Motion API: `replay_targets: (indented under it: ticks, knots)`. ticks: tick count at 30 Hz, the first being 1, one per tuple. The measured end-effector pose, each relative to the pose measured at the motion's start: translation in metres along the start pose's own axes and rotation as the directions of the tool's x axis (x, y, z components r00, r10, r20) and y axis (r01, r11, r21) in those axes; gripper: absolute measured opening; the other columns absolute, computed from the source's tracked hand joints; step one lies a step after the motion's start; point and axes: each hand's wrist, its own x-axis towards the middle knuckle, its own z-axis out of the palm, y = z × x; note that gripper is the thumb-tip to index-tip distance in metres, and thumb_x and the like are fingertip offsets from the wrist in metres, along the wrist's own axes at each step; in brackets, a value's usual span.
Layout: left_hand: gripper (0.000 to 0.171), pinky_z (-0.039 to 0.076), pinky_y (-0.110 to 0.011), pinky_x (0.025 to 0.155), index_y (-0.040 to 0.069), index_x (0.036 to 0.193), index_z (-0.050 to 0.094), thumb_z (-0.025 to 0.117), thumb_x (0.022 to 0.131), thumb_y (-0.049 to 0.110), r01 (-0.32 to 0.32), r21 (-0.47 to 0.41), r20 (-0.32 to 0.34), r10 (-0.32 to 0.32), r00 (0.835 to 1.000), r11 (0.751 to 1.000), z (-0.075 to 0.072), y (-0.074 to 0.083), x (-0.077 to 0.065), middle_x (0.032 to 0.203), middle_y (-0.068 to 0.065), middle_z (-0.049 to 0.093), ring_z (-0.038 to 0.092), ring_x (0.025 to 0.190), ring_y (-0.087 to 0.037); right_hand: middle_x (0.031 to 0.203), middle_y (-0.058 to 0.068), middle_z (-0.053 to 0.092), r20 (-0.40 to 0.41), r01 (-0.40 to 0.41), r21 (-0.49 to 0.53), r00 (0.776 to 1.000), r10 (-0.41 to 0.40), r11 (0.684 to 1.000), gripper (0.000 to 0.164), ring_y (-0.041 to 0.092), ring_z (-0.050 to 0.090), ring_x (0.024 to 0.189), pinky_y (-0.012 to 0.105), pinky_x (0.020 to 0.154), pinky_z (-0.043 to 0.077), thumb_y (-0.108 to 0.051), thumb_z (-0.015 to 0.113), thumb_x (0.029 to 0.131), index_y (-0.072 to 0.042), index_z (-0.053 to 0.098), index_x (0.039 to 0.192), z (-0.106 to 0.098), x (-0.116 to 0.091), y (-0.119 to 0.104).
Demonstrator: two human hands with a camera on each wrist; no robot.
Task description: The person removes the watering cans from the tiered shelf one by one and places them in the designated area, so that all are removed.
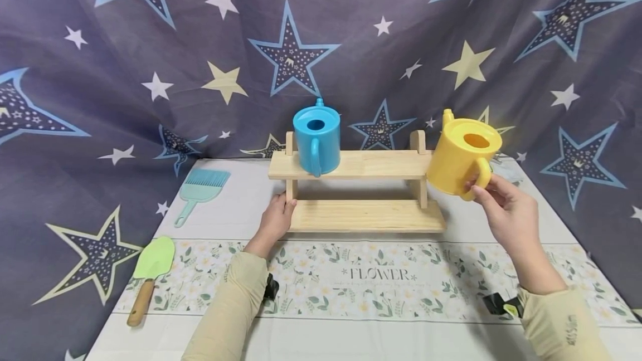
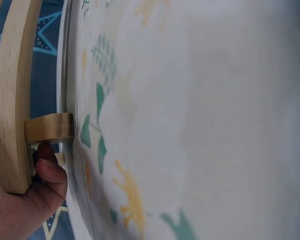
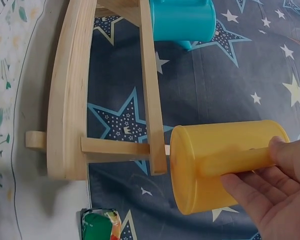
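A small two-tier wooden shelf [image 1: 378, 165] stands on the table. My left hand [image 1: 273, 220] grips the left end of its lower board [image 1: 361, 216]; in the left wrist view the fingers [image 2: 51, 172] curl round that board end. On the upper board's left part sits a blue watering can [image 1: 329, 141], upright, handle toward me. With thumb and fingers, my right hand [image 1: 516, 216] holds a yellow watering can [image 1: 448, 163] by its handle. This can is slightly tilted beside the right end of the upper board; the right wrist view shows its base [image 3: 182, 170] close to that end.
To the left lie a teal dustpan with a brush [image 1: 200, 187] and a green trowel [image 1: 155, 258] with a wooden handle. A floral runner [image 1: 381, 299] crosses the white table. A green packet [image 3: 99, 226] is behind the shelf's right side. A star-patterned curtain [image 1: 351, 15] hangs behind.
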Motion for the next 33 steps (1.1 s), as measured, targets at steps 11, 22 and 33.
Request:
replay_targets:
  ticks: [11,22,33]
  knots:
    - [0.05,0.042,-0.054,0.101,0.003,0.148,0.037,0.039,0.107,0.029,-0.015,0.006,-0.014,0.015,1.0,1.0,-0.001,-0.001,-0.001,0.128,-0.021,0.048,0.051,0.12,-0.037,0.097,-0.023,0.064,0.0,-0.048,-0.013,0.999,0.048,0.999,0.029,-0.011,0.062,0.09,0.009,0.076,0.05,0.001,0.066,0.091,0.009,0.063,0.119,-0.015,-0.006,0.008]
    - [0.049,0.041,-0.053,0.102,0.003,0.148,0.037,0.039,0.106,0.028,-0.01,0.008,-0.011,0.01,1.0,1.0,0.0,0.0,0.0,0.129,-0.02,0.048,0.05,0.122,-0.037,0.094,-0.024,0.064,-0.031,-0.109,-0.039,0.994,0.108,0.993,0.028,-0.012,0.062,0.088,0.008,0.076,0.049,-0.002,0.066,0.092,0.009,0.064,0.118,-0.028,-0.015,0.014]
    - [0.048,0.041,-0.054,0.101,0.002,0.147,0.038,0.039,0.107,0.028,-0.012,0.009,-0.014,0.013,1.0,1.0,0.0,0.0,-0.001,0.127,-0.021,0.049,0.051,0.12,-0.038,0.093,-0.027,0.063,-0.06,-0.166,-0.073,0.985,0.162,0.983,0.032,-0.014,0.06,0.088,0.006,0.076,0.047,-0.005,0.066,0.093,0.007,0.063,0.123,-0.035,-0.023,0.027]
